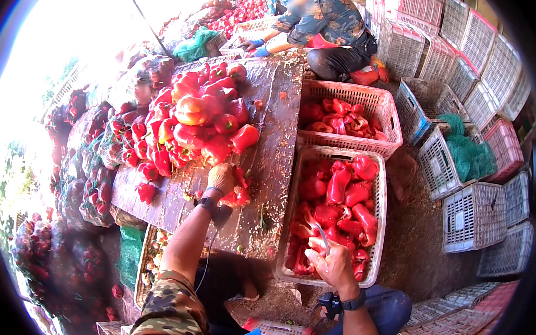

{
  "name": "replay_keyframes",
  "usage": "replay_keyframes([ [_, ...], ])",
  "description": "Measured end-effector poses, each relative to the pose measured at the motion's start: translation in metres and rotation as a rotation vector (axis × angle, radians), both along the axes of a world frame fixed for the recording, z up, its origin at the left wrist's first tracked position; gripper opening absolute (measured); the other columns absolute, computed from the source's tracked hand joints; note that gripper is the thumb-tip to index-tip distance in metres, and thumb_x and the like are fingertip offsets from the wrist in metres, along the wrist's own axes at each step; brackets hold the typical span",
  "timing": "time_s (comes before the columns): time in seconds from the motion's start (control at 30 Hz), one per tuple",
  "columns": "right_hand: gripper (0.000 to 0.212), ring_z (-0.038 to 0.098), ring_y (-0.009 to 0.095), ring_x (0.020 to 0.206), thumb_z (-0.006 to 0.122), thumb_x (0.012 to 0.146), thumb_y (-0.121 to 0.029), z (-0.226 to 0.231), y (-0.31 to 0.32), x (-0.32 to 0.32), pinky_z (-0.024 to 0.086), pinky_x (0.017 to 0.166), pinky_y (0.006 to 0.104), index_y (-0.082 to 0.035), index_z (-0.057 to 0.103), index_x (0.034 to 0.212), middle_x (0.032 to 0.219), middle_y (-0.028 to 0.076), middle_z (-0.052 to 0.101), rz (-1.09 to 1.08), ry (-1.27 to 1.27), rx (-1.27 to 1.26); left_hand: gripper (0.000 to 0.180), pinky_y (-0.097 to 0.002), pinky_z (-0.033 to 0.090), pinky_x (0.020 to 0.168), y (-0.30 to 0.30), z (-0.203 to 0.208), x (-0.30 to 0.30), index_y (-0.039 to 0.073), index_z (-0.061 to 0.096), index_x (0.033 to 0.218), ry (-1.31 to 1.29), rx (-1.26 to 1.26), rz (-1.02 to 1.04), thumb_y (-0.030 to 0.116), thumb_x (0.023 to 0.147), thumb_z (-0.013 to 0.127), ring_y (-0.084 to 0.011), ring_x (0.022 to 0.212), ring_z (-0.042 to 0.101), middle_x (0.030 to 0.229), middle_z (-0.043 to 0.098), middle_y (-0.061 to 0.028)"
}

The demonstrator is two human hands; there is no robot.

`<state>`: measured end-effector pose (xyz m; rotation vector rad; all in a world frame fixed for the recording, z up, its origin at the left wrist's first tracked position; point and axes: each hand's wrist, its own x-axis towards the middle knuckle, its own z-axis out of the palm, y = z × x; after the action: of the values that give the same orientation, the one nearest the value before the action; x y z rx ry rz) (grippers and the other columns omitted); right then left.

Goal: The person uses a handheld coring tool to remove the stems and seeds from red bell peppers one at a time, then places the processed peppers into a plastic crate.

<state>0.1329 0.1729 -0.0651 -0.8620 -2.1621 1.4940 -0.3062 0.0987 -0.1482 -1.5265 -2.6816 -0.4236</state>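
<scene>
My left hand [221,178], in a tan work glove, reaches to the near edge of a heap of red bell peppers [190,114] on a wooden table [276,114]. Its fingers are hidden against the peppers, so their grip does not show. Right beside it lie red peppers [236,196]. My bare right hand [332,265] is closed around a thin, curved metal tool [322,233], its handle mostly covered by the fingers. That hand is over the near end of a pale plastic crate [379,230] filled with red peppers [338,185], many of them opened or split.
Beyond it stands a second crate [393,121] of red peppers. A crate of pale scraps [153,252] is below the table's near edge. Full mesh sacks [96,188] crowd the left. Crates [474,216] are stacked right. Another person [326,22] sits at the far end.
</scene>
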Motion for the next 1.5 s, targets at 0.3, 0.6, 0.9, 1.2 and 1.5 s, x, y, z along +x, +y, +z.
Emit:
replay_keyframes([
  [0.3,0.050,0.071,0.028,0.086,0.078,0.087,-0.014,0.008,-0.007,-0.024,0.058,0.079,0.0380,-0.006,0.063,0.135,0.108,0.017,0.071,-0.115,0.226,0.202,0.012,-0.0407,0.055,0.069,-0.013,0.035,0.111,0.009,0.068,0.080,-0.195,0.080,-0.516,0.021,0.081,0.069,-0.0345,0.072,0.065,0.077,0.066,-0.0160],
  [0.6,0.062,0.065,0.038,0.116,0.079,0.080,-0.011,0.009,-0.007,-0.025,0.057,0.094,0.0431,-0.014,0.060,0.140,0.129,0.017,0.066,0.140,0.082,0.486,0.020,-0.0434,0.049,0.064,-0.028,0.006,0.177,0.011,0.061,0.069,-0.189,0.025,-0.658,0.027,0.073,0.072,-0.0351,0.068,0.062,0.070,0.061,-0.0125],
  [0.9,0.046,0.071,0.033,0.089,0.080,0.079,-0.013,-0.017,-0.005,-0.024,0.059,0.071,0.0412,-0.010,0.069,0.124,0.115,0.012,0.070,0.093,0.049,0.562,0.020,-0.0422,0.051,0.071,-0.031,-0.006,0.193,0.010,0.064,0.058,-0.088,-0.145,-0.776,0.019,0.077,0.065,-0.0318,0.075,0.065,0.063,0.064,-0.0105],
  [1.2,0.026,0.073,0.032,0.087,0.077,0.088,-0.019,-0.021,0.000,-0.027,0.060,0.072,0.0402,-0.006,0.074,0.111,0.099,0.013,0.075,-0.106,0.201,0.372,0.017,-0.0422,0.051,0.064,-0.035,0.004,0.228,0.013,0.064,0.062,-0.157,-0.035,-0.732,0.014,0.079,0.067,-0.0301,0.066,0.065,0.062,0.064,-0.0101],
  [1.5,0.028,0.073,0.029,0.082,0.079,0.085,-0.019,-0.022,0.023,-0.012,0.060,0.071,0.0380,-0.007,0.075,0.110,0.098,0.012,0.074,-0.292,0.002,0.551,0.018,-0.0432,0.048,0.061,-0.049,-0.012,0.232,0.015,0.064,0.059,0.007,-0.166,-0.554,0.023,0.074,0.067,-0.0277,0.065,0.065,0.057,0.061,-0.0074],
])
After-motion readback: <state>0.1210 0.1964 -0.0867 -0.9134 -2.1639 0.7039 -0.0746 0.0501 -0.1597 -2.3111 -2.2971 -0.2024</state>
